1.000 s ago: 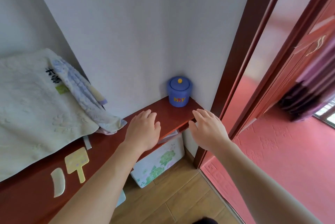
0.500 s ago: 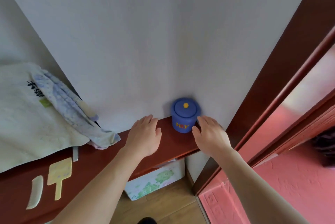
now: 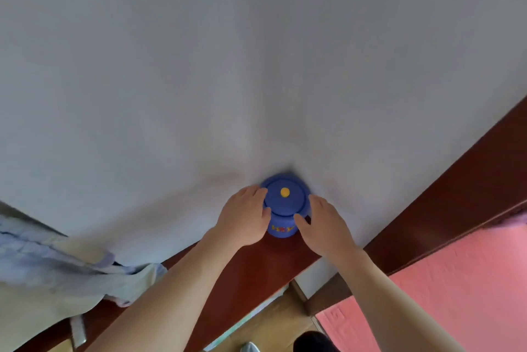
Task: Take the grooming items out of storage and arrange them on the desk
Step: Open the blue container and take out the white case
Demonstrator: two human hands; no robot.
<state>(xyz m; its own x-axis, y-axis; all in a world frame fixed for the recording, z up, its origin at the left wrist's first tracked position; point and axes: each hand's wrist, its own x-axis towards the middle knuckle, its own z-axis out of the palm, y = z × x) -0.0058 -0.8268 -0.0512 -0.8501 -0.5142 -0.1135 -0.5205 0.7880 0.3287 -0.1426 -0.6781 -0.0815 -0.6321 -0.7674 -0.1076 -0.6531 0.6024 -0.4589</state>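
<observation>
Red-brown worktop [image 3: 256, 269], near left: pale towel [image 3: 57, 271] lay bunched. Further in: left hand [image 3: 245, 216] and right hand [image 3: 325, 226] curled round opposite sides of blue jar [image 3: 283, 209], gripping it. Jar stood upright in the far corner against the wall [image 3: 171, 95], yellow-knobbed lid up, lettering faced the person

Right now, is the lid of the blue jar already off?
No, the lid with its yellow knob sits on the blue jar, which the left hand and the right hand hold at its sides.
</observation>
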